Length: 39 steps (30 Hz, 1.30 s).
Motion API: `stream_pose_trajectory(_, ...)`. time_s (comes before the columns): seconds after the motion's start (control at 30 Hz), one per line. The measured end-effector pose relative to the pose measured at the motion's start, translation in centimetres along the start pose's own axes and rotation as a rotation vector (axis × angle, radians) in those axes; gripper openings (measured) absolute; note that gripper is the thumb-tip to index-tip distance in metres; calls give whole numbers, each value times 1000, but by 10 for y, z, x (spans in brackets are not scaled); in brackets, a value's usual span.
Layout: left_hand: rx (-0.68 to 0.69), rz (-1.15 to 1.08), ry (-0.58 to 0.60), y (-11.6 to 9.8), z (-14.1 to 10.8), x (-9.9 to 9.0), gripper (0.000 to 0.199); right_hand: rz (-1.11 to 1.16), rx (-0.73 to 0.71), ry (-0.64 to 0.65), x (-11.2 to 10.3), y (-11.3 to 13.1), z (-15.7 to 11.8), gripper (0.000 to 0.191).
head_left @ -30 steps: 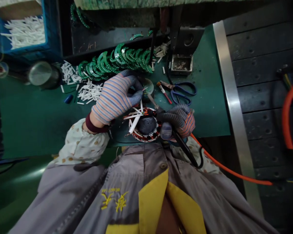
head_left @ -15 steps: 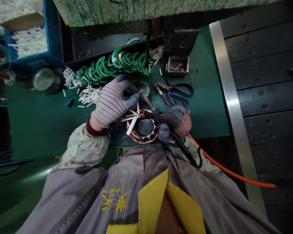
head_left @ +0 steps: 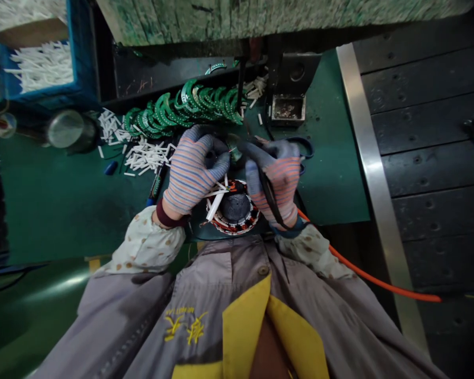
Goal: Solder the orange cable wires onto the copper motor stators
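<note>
My left hand point(head_left: 197, 166), in a striped glove, is closed in a pinch on a thin wire point(head_left: 233, 150) above the workpiece. Close beside it, my gloved right hand point(head_left: 278, 173) is wrapped round a soldering iron, whose black cord point(head_left: 274, 202) runs down across the palm; the tip is blurred and partly hidden. Below and between both hands lies a ring-shaped motor stator point(head_left: 237, 230) with copper-coloured windings and a grey centre. White sleeves point(head_left: 216, 205) stick out from its upper left. A small round dish behind the fingertips is mostly covered.
Green curved circuit boards point(head_left: 185, 105) stand in a row behind my hands. White tubes lie in a pile point(head_left: 146, 156) and fill a blue bin point(head_left: 49, 68). A marker point(head_left: 156, 187), a round metal lid point(head_left: 66, 130), a soldering stand point(head_left: 288, 109) and partly hidden scissors point(head_left: 306, 146) are around.
My right hand has moved up and turned with the soldering iron, now covering the brush and part of the scissors. My left hand has shifted slightly right, still pinching the wire. The marker has come into view.
</note>
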<state>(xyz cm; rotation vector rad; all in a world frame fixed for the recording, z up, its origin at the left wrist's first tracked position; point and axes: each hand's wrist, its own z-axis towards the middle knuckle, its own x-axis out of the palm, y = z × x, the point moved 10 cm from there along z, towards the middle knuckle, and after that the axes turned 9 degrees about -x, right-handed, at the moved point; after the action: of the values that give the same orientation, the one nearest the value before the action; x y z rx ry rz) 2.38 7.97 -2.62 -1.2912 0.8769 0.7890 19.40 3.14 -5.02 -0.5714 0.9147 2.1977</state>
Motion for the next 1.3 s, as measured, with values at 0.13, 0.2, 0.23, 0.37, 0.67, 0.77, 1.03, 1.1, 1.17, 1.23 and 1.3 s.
stream_pose_trajectory(0.13, 16, -37, 38, 3, 7, -1, 5, -57, -69, 1, 6, 9, 16, 32)
stream_pose_trajectory(0.2, 25, -41, 49, 4, 12, -2, 11, -84, -54, 12, 7, 9, 14, 30)
stream_pose_trajectory(0.23, 29, -37, 50, 5, 15, -3, 13, -97, -48, -24, 2, 10, 10, 32)
stream_pose_trajectory(0.37, 39, -12, 75, 5, 23, -6, 16, 51, -116, -288, -33, 17, -11, 40)
stream_pose_trajectory(0.67, 63, 65, 170, 5, 27, -11, 20, 271, -260, -347, -41, 24, -16, 26)
stream_pose_trajectory(0.77, 82, 106, 169, 3, 28, -11, 21, 234, -255, -323, -40, 25, -14, 31)
stream_pose_trajectory(1.03, 72, 127, 148, -1, 27, -14, 20, 246, -265, -316, -40, 25, -13, 30)
stream_pose_trajectory(1.1, 65, 135, 130, -2, 26, -15, 19, 261, -248, -337, -41, 23, -13, 28)
stream_pose_trajectory(1.17, 63, 148, 113, -3, 24, -15, 19, 260, -219, -357, -43, 20, -14, 28)
stream_pose_trajectory(1.23, 66, 157, 111, -5, 24, -13, 20, 258, -209, -349, -43, 19, -14, 26)
stream_pose_trajectory(1.3, 62, 168, 112, -6, 23, -11, 20, 260, -241, -327, -42, 21, -14, 21)
